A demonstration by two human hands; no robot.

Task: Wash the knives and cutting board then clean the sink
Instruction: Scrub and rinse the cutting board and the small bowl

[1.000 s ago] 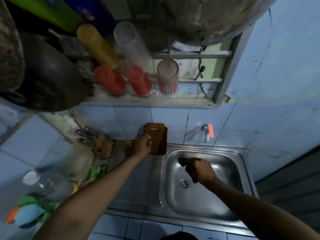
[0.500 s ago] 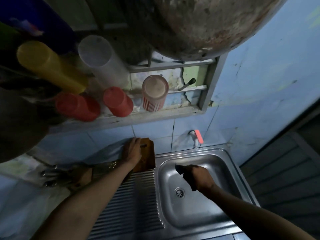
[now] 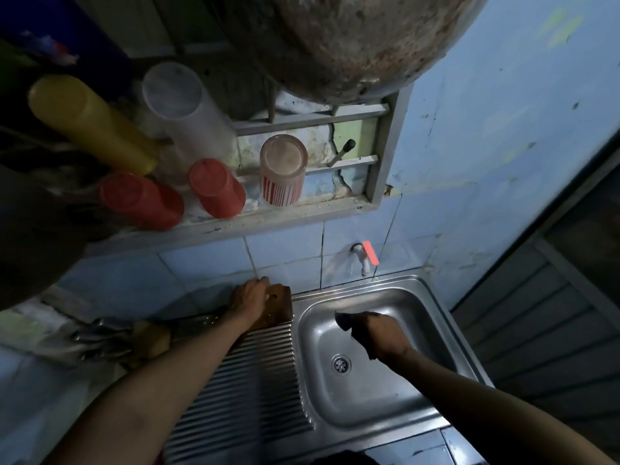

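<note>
The left hand (image 3: 249,298) grips the cutting board (image 3: 279,305) propped against the tiles beside the sink (image 3: 396,407); the right hand (image 3: 377,335) clutches a dark cloth (image 3: 343,319) (inside the basin).

Two red cups (image 3: 142,201) (image 3: 216,187), one striped cup (image 3: 282,171), one yellow tumbler (image 3: 90,124), one clear tumbler (image 3: 186,110), one cutting board (image 3: 278,305), one sink (image 3: 396,407), one tap (image 3: 365,258).

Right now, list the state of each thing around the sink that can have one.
cutting board: upright against the tiled wall, left hand on it
left hand: resting on the board's top
right hand: gripping a dark cloth
dark cloth: held over the basin
tap: no water visible
sink: drain uncovered
striped cup: upside down on the ledge
</note>
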